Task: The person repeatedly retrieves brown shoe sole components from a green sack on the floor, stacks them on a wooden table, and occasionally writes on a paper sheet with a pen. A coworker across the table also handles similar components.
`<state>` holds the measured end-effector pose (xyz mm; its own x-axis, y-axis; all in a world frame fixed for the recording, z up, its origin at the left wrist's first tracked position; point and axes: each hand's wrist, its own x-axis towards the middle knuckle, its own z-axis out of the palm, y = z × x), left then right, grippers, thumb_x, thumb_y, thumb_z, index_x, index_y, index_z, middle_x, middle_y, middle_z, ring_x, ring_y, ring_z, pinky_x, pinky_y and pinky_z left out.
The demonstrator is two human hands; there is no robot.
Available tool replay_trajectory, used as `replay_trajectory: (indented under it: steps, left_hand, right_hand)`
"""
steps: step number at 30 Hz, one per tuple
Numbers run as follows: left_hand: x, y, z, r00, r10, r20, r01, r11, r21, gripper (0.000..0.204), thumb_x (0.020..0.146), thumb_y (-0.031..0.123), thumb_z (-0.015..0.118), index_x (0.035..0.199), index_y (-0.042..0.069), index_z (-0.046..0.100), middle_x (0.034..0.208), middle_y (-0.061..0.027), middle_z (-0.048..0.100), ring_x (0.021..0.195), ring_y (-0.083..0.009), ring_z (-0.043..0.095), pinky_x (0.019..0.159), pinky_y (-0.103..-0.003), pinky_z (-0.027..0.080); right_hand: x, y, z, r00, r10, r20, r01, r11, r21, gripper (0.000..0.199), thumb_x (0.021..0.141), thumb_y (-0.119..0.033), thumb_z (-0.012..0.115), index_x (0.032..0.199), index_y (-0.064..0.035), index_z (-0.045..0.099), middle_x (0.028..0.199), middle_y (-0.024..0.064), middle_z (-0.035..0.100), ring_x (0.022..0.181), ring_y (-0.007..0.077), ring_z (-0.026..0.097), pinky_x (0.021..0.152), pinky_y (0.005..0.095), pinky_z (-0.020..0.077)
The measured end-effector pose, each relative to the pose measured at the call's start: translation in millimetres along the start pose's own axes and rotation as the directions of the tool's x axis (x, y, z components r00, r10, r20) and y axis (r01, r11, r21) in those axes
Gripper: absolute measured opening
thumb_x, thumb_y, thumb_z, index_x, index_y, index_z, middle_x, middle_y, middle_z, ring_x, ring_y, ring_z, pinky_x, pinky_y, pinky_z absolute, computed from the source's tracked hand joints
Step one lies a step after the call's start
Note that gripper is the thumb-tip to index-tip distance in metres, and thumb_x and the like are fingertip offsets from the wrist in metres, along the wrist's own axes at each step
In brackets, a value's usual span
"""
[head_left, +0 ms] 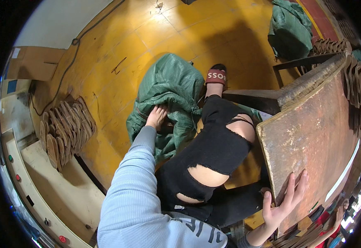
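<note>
A green woven sack point(170, 78) stands on the floor in front of me, its mouth bunched toward me. My left hand point(157, 117) is at that mouth, with bent fingers on the fabric; the fingertips are partly hidden in a fold. What lies inside the sack is mostly out of sight. On my right, my right hand point(285, 202) rests on the near edge of a worn wooden table point(308, 136), its fingers stretched out over the top and nothing held in it.
Stacked brown sole-shaped pieces point(66, 130) lie at left, beside a cream machine panel point(60, 182) with buttons. More such pieces point(355, 80) stand beyond the table. Another green sack point(290, 31) is at far right. A cable point(66, 66) crosses the floor. Another person's hand point(340, 215) shows at lower right.
</note>
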<state>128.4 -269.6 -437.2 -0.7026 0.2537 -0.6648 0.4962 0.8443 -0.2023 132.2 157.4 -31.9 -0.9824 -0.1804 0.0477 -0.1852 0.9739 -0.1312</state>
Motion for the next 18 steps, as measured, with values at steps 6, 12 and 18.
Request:
replay_trajectory:
  steps: [6, 12, 18]
  left_hand:
    - [11.4, 59.6, 18.0, 0.996, -0.023, -0.084, 0.006, 0.980, -0.197, 0.057, 0.082, 0.027, 0.063, 0.138, 0.024, 0.053, 0.151, -0.0150, 0.039, 0.139, -0.0358, 0.034, 0.115, -0.055, 0.024]
    - [10.8, 48.9, -18.0, 0.990, -0.008, 0.141, 0.066, 0.909, -0.412, 0.047, 0.078, 0.038, 0.069, 0.117, 0.012, 0.068, 0.122, -0.0128, 0.063, 0.116, -0.0314, 0.058, 0.109, -0.050, 0.036]
    - [-54.0, 7.2, -82.5, 0.999, -0.022, 0.031, 0.037, 0.780, -0.624, 0.089, 0.056, 0.047, 0.081, 0.126, 0.002, 0.049, 0.104, -0.0194, 0.066, 0.100, -0.0377, 0.063, 0.088, -0.047, 0.050]
  right_hand:
    - [1.1, -2.4, -0.6, 1.000, 0.019, 0.004, -0.019, 1.000, -0.007, 0.071, 0.079, -0.039, 0.065, 0.143, -0.0120, 0.050, 0.153, 0.0244, 0.035, 0.142, 0.0456, 0.031, 0.115, 0.0592, 0.0190]
    - [2.7, -4.9, -2.2, 1.000, 0.027, 0.004, -0.027, 0.999, -0.027, 0.069, 0.078, -0.040, 0.066, 0.140, -0.0130, 0.054, 0.152, 0.0235, 0.038, 0.143, 0.0435, 0.030, 0.115, 0.0568, 0.0183]
    - [4.5, -9.3, -4.2, 0.998, 0.047, -0.042, -0.048, 0.999, -0.024, 0.067, 0.074, -0.032, 0.070, 0.138, -0.0186, 0.057, 0.153, 0.0168, 0.039, 0.145, 0.0349, 0.031, 0.119, 0.0512, 0.0167]
